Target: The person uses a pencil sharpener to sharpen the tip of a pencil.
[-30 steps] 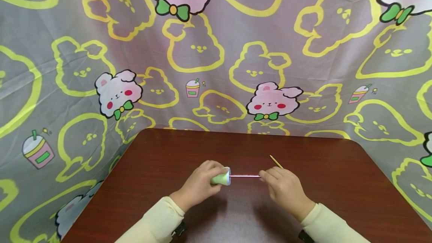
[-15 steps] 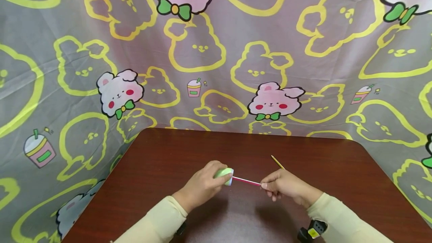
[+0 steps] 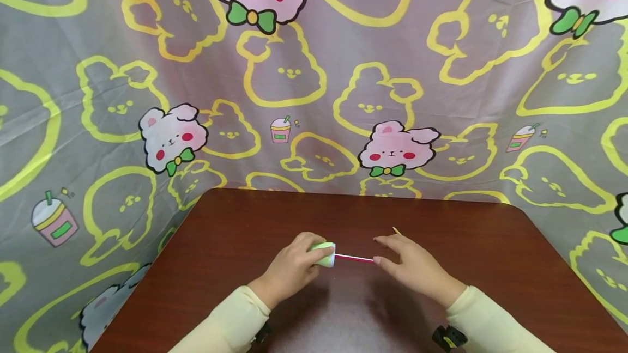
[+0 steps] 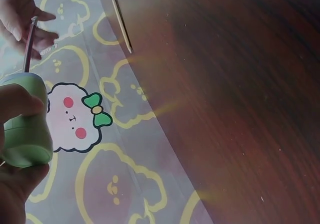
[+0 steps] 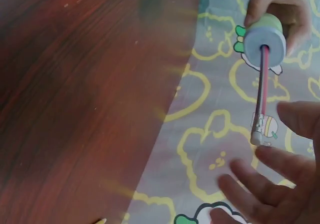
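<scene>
In L hand (image 3: pixel 291 266): grn cyl (image 4: pixel 27 136), pencil (image 3: pixel 354 258) inserted.

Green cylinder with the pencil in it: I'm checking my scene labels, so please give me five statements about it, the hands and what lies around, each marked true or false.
1. The left hand grips the green cylinder. True.
2. The inserted pencil has gone in eraser first. False: its eraser end points outward, toward the right hand.
3. The right hand is clenched into a fist. False: its fingers are spread apart.
4. A yellow pencil lies on the table. True.
5. The tabletop is white. False: it is dark reddish brown.
</scene>
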`<action>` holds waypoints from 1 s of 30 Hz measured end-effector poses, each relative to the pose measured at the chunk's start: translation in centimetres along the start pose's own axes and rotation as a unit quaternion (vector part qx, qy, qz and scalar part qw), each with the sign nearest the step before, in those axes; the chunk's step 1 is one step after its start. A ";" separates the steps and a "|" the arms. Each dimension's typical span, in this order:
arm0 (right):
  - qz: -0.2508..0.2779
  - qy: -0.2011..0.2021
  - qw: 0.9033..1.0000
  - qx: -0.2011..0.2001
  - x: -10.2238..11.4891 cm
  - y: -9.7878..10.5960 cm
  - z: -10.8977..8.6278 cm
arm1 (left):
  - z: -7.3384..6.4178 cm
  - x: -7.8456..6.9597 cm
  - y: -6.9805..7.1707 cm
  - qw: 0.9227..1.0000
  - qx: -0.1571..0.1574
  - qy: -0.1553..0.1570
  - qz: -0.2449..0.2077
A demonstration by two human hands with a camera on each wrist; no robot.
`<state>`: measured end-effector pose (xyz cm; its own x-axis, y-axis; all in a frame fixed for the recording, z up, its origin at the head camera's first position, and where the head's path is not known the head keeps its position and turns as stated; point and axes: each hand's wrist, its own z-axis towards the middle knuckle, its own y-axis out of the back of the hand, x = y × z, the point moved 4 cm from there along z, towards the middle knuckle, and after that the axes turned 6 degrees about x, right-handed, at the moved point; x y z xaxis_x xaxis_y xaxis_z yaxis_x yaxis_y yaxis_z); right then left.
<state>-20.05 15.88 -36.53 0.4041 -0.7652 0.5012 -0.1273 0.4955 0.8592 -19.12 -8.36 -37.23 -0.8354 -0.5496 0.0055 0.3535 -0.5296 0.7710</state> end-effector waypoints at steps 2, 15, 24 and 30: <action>-0.041 0.017 0.998 -0.039 0.2 0.0 -0.2 | 0.0 0.1 0.0 1.000 0.004 0.007 -0.005; -0.182 0.204 0.936 -0.224 1.0 -0.6 -1.3 | 0.1 0.2 -0.1 0.998 0.023 0.046 -0.034; -0.238 0.317 0.866 -0.304 1.5 -1.3 -1.7 | 0.2 0.5 0.3 0.994 0.037 0.080 -0.066; -0.251 0.351 0.838 -0.333 1.6 -1.6 -1.7 | 0.4 0.4 0.6 0.990 0.039 0.089 -0.098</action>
<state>-17.72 14.59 -37.27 0.7185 -0.6310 -0.2926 0.6586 0.4818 0.5781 -19.39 -8.62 -36.52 -0.7950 -0.5503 -0.2551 0.1532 -0.5891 0.7934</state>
